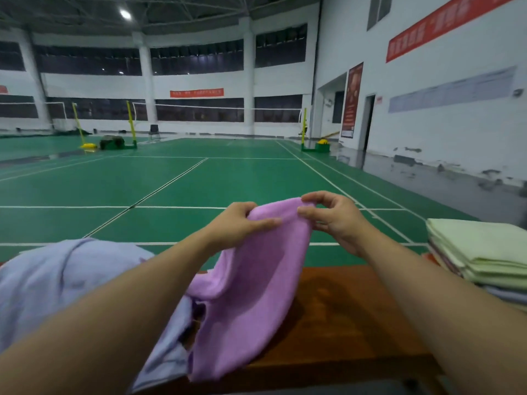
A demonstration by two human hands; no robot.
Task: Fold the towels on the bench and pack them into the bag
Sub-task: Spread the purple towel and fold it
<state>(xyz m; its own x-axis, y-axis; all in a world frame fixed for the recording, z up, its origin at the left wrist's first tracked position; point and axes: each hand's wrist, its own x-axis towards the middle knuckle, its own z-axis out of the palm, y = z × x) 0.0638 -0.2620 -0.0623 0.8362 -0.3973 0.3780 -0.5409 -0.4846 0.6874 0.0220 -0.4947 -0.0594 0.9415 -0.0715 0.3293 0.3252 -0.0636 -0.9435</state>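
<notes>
Spreading purple towel [251,280] at frame centre: top edge pinched by left hand [239,223] and right hand [333,218]; corners to be located, hem pulled taut before folding.

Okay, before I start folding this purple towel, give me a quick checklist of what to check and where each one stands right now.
1. Left hand grips the purple towel at its top edge: ok.
2. Right hand pinches the same edge: ok.
3. Towel spread flat between the hands: not ok, it is bunched and hangs down.
4. Bare wooden bench in front to lay it on: ok.
5. Lower end free of the lavender towel pile: not ok, they overlap.
6. Bag ready beside the folded stack: cannot tell, no bag in view.
</notes>
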